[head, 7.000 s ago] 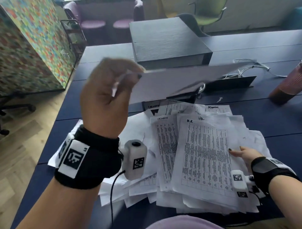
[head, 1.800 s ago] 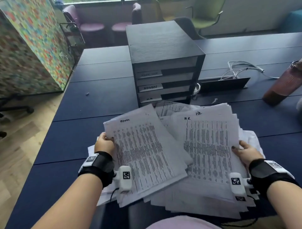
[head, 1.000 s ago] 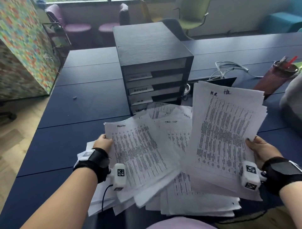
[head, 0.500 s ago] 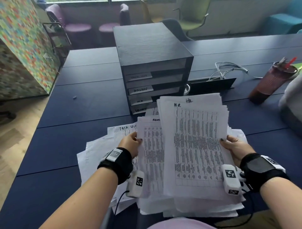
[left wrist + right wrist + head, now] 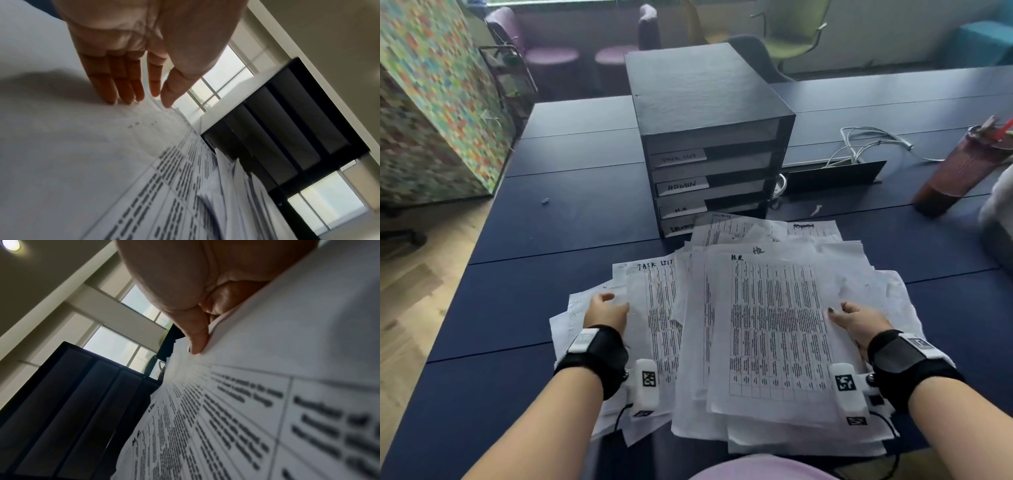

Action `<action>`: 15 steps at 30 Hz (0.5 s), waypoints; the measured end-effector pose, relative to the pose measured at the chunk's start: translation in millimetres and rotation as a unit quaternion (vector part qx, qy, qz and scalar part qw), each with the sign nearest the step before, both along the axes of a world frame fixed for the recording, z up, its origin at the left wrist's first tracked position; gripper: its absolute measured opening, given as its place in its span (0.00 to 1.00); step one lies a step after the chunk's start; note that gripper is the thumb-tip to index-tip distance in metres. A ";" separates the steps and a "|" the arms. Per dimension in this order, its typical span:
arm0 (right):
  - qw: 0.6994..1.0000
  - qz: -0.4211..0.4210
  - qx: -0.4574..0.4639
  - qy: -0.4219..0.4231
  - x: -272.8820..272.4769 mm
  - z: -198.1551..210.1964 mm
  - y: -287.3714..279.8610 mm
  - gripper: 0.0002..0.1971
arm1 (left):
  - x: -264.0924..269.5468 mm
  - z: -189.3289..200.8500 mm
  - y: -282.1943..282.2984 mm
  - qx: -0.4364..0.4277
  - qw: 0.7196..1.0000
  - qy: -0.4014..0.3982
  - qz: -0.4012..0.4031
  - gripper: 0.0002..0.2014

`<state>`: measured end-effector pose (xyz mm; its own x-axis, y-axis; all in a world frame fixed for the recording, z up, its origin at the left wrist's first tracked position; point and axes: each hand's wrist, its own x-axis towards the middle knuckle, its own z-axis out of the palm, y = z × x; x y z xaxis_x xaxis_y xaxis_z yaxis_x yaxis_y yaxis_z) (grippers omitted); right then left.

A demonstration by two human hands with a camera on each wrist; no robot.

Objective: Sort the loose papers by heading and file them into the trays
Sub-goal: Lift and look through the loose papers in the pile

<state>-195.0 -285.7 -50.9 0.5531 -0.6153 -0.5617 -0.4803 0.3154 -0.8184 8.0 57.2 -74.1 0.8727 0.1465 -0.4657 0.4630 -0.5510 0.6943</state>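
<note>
Handwritten "TASK LIST" heading the left sheet (image 5: 654,308); "H.R" heading the top right sheet (image 5: 774,325). "ADMIN" on the second tray label (image 5: 682,186); "H.R" on the third tray label (image 5: 683,208).

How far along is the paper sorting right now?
Early. Done: nothing visibly filed; whether the trays hold paper can't be told. In hand: right hand pinches the HR stack; left hand rests flat on the Task List sheets. Left: the whole pile.

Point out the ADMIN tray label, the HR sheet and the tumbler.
ADMIN tray label (image 5: 682,186), head view, middle of the white tag.
HR sheet (image 5: 774,329), head view, centre of the printed table.
Tumbler (image 5: 959,174), head view, mid-body.
</note>
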 end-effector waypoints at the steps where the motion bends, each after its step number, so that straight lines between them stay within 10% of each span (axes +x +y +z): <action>1: 1.000 0.001 0.013 -0.004 0.3 3.5 4.9 0.21 | -0.2 -3.3 1.0 -0.040 0.999 0.023 0.005 0.24; 15: 0.999 0.032 0.007 0.024 2.9 -28.0 -12.7 0.09 | -12.6 67.1 -8.7 0.013 0.974 -0.211 -0.085 0.09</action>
<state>-192.1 -298.4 -79.0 0.5639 -0.5708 -0.5968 -0.5377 0.2947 -0.7899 -4.6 48.5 -6.9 0.9982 -0.0093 -0.0589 0.0408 -0.6148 0.7876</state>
